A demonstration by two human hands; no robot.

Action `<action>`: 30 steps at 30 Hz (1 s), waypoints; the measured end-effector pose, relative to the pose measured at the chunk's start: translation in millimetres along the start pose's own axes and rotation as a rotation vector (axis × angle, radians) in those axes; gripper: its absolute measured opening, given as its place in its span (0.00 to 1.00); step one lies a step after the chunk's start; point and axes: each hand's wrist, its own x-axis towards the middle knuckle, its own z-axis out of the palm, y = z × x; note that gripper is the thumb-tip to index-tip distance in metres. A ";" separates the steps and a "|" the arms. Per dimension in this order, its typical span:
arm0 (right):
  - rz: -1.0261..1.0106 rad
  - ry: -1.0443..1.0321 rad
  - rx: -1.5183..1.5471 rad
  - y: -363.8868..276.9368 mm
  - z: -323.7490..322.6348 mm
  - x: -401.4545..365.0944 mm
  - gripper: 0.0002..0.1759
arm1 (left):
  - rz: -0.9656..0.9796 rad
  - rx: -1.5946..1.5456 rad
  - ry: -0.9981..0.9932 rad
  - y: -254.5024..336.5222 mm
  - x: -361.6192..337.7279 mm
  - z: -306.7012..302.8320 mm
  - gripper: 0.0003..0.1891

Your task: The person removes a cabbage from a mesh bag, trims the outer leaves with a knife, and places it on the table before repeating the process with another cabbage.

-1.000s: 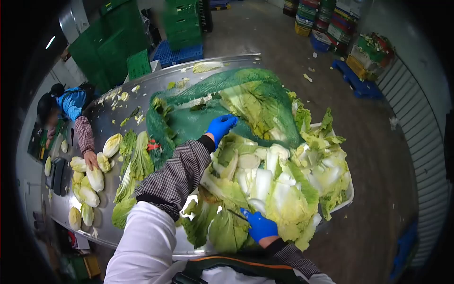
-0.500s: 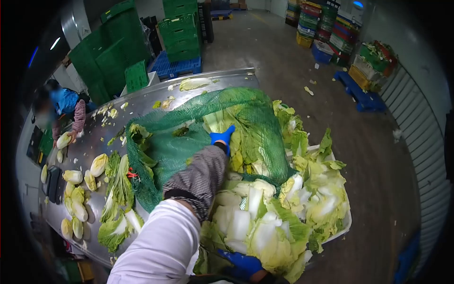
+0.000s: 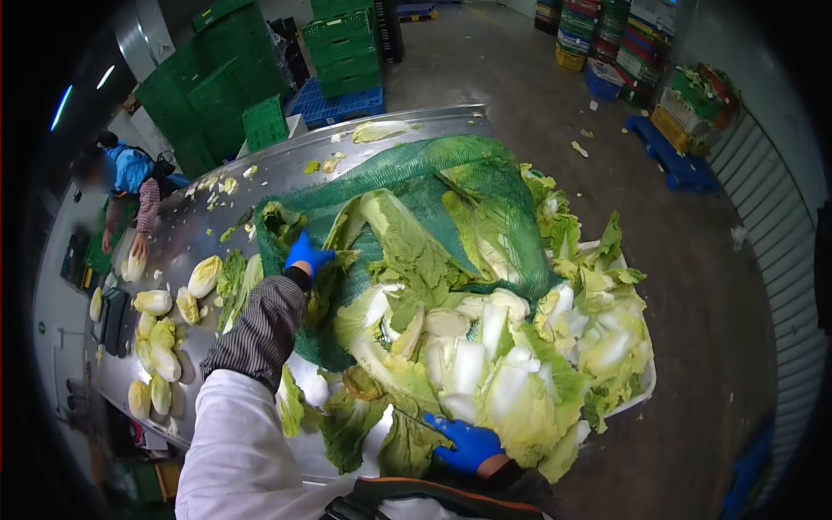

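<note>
My left hand (image 3: 309, 255), in a blue glove, is at the left part of the green mesh net (image 3: 416, 186), its fingers closed on the edge of a cabbage leaf. Loose green leaves (image 3: 403, 243) spread from beside it across the net. Low in the view, my right hand (image 3: 468, 444), also gloved in blue, rests over leaves at the near side of the cabbage pile (image 3: 511, 381). A thin dark object runs left from its fingers; what it is cannot be made out. Part of the pile lies in a white tray (image 3: 648, 381).
Trimmed yellow-white cabbages (image 3: 163, 351) lie on the left of the metal table (image 3: 286, 160). A co-worker (image 3: 130, 173) at the far left has a hand on a cabbage. Green crates (image 3: 342, 52) stand behind; blue pallets (image 3: 672, 156) are on the floor.
My left hand has moved left, and leaves from inside the net now lie across its front. My right hand has risen slightly into fuller view. The co-worker's hand has shifted on the table.
</note>
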 end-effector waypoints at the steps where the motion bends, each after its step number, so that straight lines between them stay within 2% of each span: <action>1: -0.002 -0.002 -0.012 -0.4 0.4 1.8 0.35 | 0.066 -0.058 0.135 27.4 -11.8 -5.3 0.44; 2: 0.007 0.002 -0.049 1.5 4.4 3.6 0.35 | 0.130 -0.118 0.274 68.7 -28.7 -7.0 0.44; 3: 0.011 0.000 -0.053 -0.8 2.9 5.4 0.35 | 0.050 -0.594 0.048 109.1 -44.9 -10.1 0.48; 4: 0.013 -0.006 -0.057 -3.8 2.0 6.3 0.35 | -0.014 -0.672 0.068 116.2 -36.3 21.6 0.54; 5: 0.017 -0.018 -0.062 -5.5 1.6 6.1 0.36 | -0.096 -0.755 -0.025 116.8 -20.3 55.1 0.61; 6: 0.016 -0.022 -0.056 -3.8 3.8 6.4 0.36 | -0.229 -0.794 -0.052 144.2 -31.2 62.2 0.67; 7: 0.015 -0.020 -0.051 0.0 8.3 7.0 0.36 | -0.276 -0.942 -0.104 143.5 -9.3 100.9 0.72; 8: 0.017 -0.015 -0.044 3.6 10.7 8.5 0.36 | -0.512 -0.828 0.018 181.6 -23.5 99.4 0.73; 9: 0.010 0.000 -0.044 5.6 11.1 10.7 0.36 | -0.614 -0.542 0.051 193.0 -20.4 102.7 0.74; 11: 0.000 0.018 -0.037 6.8 13.8 9.2 0.36 | -0.599 -0.434 0.038 203.0 -26.2 109.4 0.73; 14: 0.017 0.013 -0.029 1.9 5.9 6.9 0.36 | -0.466 -0.571 0.056 174.1 -16.3 121.0 0.70; 15: 0.027 0.013 -0.036 -0.2 6.0 4.6 0.36 | -0.383 -0.650 0.115 157.0 -11.4 129.6 0.66; 17: 0.026 0.004 -0.027 -0.7 4.5 3.5 0.36 | -0.337 -0.838 -0.003 135.1 -16.6 104.7 0.64; 18: 0.022 0.000 -0.024 -0.6 3.1 4.6 0.36 | -0.363 -0.814 -0.122 129.8 -21.3 81.2 0.52; 19: -0.008 0.017 -0.008 0.0 3.3 4.7 0.36 | -0.275 -0.893 -0.459 80.0 11.5 91.0 0.38; 21: -0.066 0.046 0.029 0.2 2.6 2.8 0.35 | -0.122 -0.940 -0.702 126.9 -65.8 -17.4 0.30; 22: -0.049 -0.015 0.077 -8.9 -9.4 -0.8 0.35 | -0.014 -0.883 -0.714 122.6 -82.8 -34.7 0.33; 23: -0.087 0.032 0.203 -3.9 -9.1 -0.9 0.35 | 0.088 -0.825 -0.728 111.5 -98.6 -51.1 0.36; 24: -0.120 0.077 0.330 2.1 -6.5 0.1 0.35 | 0.044 -0.706 -0.763 99.0 -116.2 -71.9 0.47; 25: -0.324 0.326 0.380 -0.2 -11.4 4.8 0.29 | 0.137 -0.632 -0.773 95.0 -141.1 -88.9 0.53; 26: -0.039 0.171 0.739 -14.7 -30.5 -1.6 0.21 | 0.263 -0.522 -0.740 83.4 -162.8 -98.8 0.54; 27: 0.052 0.271 0.930 -21.8 -36.0 0.0 0.16 | 0.386 -0.410 -0.708 71.3 -184.3 -106.0 0.54; 28: 0.002 0.310 0.936 -18.1 -37.2 6.0 0.12 | 0.359 -0.427 -0.772 63.2 -207.0 -108.8 0.56; 30: -0.062 0.438 0.854 -13.4 -24.5 29.4 0.08 | 0.417 -0.300 -0.757 24.0 -248.0 -92.1 0.57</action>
